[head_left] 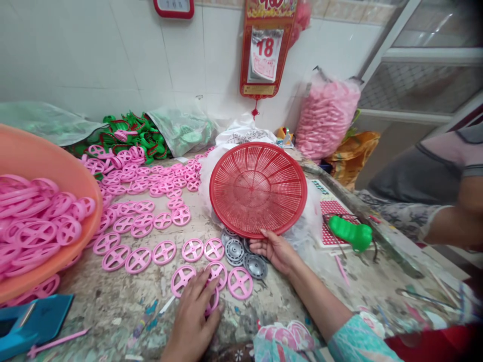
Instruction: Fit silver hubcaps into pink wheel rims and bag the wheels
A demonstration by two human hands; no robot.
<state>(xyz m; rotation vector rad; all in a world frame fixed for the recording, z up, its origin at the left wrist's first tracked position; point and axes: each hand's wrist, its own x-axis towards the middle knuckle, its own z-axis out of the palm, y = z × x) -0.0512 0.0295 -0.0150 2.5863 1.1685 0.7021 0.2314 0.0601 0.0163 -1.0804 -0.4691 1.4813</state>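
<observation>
The right hand (277, 251) clasps the near rim of a round red plastic mesh basket (258, 188), tipped up on edge mid-table. The left hand (192, 311) lies flat, fingers spread, on pink plastic spoked wheels (218, 271) at the near edge of the speckled worktable (113, 306), gripping nothing. Grey ribbed discs (234, 250) lie between the hands.

Low centre: left hand (194, 311) palm down, fingers spread and pressed flat, wrist entering from the bottom edge. Further forward: right hand (277, 250), thumb on top, fingers curled beneath in a closed pinch grip. The right forearm (320, 301) is bare and slants back to a patterned sleeve (358, 342).
</observation>
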